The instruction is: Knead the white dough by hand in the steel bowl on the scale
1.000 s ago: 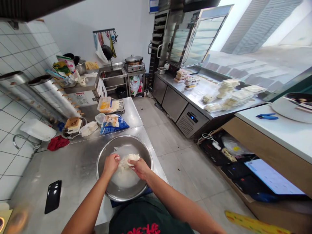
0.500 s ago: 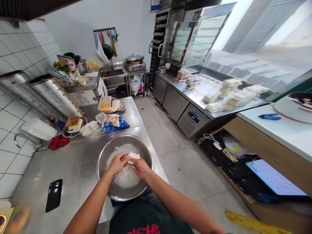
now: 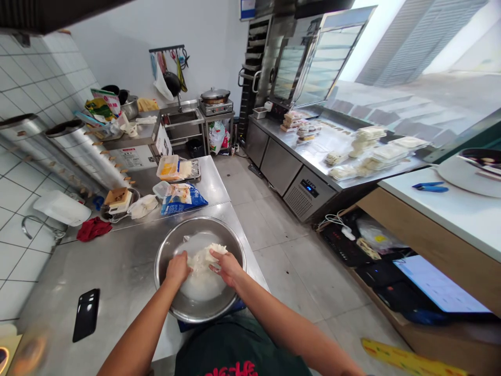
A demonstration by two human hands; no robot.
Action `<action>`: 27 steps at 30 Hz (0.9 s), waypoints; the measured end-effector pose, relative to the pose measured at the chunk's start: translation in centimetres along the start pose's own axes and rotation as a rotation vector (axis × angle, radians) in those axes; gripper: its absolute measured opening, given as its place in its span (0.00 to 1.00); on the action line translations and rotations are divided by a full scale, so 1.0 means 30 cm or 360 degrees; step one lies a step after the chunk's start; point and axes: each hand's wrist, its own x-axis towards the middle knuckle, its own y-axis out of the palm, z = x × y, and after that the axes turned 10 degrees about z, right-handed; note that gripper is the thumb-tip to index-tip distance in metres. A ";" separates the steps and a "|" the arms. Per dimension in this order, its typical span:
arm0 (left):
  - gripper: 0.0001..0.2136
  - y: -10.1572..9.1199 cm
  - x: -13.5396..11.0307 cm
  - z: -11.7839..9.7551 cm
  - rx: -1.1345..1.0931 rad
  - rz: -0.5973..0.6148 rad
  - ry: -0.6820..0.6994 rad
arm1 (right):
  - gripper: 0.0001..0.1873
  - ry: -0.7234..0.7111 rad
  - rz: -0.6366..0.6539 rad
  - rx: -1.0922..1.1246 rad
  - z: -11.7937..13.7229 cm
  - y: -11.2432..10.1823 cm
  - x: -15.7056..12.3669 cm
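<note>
Both hands inside the wide metal bowl (image 3: 207, 225), set apart from each other. Right hand (image 3: 227, 267): fingers and thumb parted, touching a ragged white lump (image 3: 217, 247) that lies toward the bowl's far right side. Left hand (image 3: 178, 267): fingers curled inward beside more loose white material (image 3: 200, 264); tips partly hidden, so cannot tell whether they grip any of it. Cloudy liquid (image 3: 201, 290) in the bowl below. Bowl stands at the edge of the steel counter (image 3: 125, 261); blue packet (image 3: 183, 198) just beyond it, black phone (image 3: 86, 315) lying to the left
</note>
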 end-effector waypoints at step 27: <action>0.11 0.032 -0.024 -0.007 0.0233 0.0072 -0.0023 | 0.25 -0.0213 -0.0101 -0.0233 0.004 0.008 -0.010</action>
